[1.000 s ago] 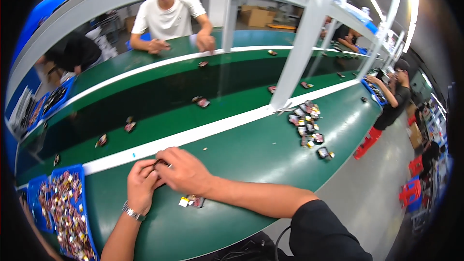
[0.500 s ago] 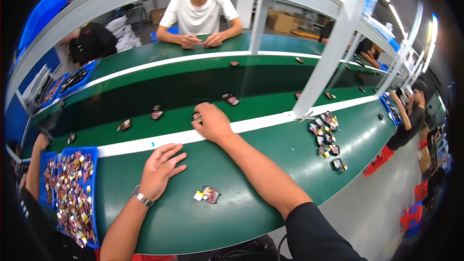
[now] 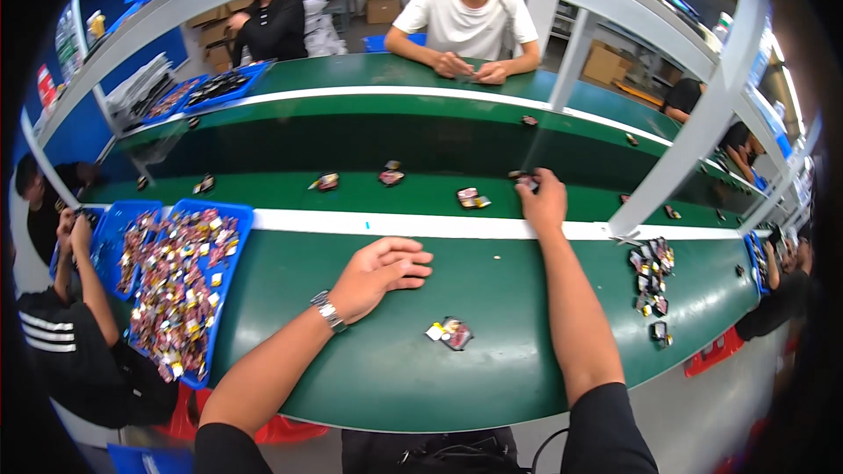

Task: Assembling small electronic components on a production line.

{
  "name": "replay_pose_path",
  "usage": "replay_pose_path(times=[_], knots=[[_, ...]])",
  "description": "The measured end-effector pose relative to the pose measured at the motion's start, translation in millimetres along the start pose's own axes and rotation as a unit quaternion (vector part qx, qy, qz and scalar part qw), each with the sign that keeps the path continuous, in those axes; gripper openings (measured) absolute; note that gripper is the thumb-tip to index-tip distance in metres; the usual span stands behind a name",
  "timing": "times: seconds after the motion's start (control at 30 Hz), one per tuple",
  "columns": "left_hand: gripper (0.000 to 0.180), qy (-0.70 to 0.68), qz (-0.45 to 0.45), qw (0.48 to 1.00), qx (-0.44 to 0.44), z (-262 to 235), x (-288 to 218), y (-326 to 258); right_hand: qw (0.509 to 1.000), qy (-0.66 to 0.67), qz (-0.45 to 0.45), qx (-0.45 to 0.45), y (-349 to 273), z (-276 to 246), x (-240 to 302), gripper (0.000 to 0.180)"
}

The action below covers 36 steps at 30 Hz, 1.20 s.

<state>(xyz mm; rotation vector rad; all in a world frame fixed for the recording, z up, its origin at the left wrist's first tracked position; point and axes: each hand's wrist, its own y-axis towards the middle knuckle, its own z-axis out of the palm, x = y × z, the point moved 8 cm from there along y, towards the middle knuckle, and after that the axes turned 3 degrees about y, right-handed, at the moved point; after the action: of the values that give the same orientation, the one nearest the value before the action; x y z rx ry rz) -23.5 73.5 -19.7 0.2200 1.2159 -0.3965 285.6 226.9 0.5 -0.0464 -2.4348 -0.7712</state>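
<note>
My right hand [image 3: 544, 200] reaches over the white rail onto the green conveyor belt. Its fingers close on a small dark packet [image 3: 524, 181], partly hidden by them. Just left of that hand, another small black packet [image 3: 471, 199] with white and yellow parts lies on the belt. My left hand [image 3: 379, 277], with a metal watch at the wrist, hovers over the green worktop [image 3: 351, 382], fingers stretched out and holding nothing. A similar packet [image 3: 451, 333] rests on the worktop between my forearms.
Blue trays [image 3: 213, 333] heaped with small colourful pieces stand at the left. A cluster of packets [image 3: 652, 276] lies at the right near a grey post [image 3: 694, 136]. More packets [image 3: 391, 174] dot the belt. A person in white [image 3: 470, 22] sits opposite; others work at both sides.
My right hand has let go of one packet on the belt and moved right to another. The view has swung left, showing more of the trays. My left hand stays open above the worktop.
</note>
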Motion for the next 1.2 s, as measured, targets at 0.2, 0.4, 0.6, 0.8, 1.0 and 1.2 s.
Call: replay_pose_path(times=[0.2,0.4,0.6,0.8,1.0,1.2], knots=[[0.035,0.005,-0.019,0.999,-0.039,-9.3,0.0,-2.5,0.961,0.204,-0.133,0.130,-56.5,-33.0,104.6,0.055],[0.044,-0.008,-0.090,0.992,0.086,-0.6,7.2,-7.0,0.855,0.293,-0.276,0.327,-153.9,-35.2,194.5,0.066],[0.040,0.020,-0.098,0.989,0.111,9.0,6.2,-7.6,0.872,0.243,-0.278,0.322,-154.6,-33.3,184.9,0.060],[0.040,0.040,-0.058,0.998,-0.003,4.0,-0.3,-7.2,0.884,0.243,-0.347,0.198,-158.1,-49.0,196.1,0.032],[0.037,0.041,-0.047,0.998,-0.025,1.6,0.5,-7.8,0.896,0.173,-0.380,0.152,-160.4,-44.6,200.6,0.028],[0.032,0.077,-0.045,0.996,-0.017,8.6,-0.1,-8.4,0.901,0.171,-0.359,0.175,-158.9,-38.9,198.6,0.021]])
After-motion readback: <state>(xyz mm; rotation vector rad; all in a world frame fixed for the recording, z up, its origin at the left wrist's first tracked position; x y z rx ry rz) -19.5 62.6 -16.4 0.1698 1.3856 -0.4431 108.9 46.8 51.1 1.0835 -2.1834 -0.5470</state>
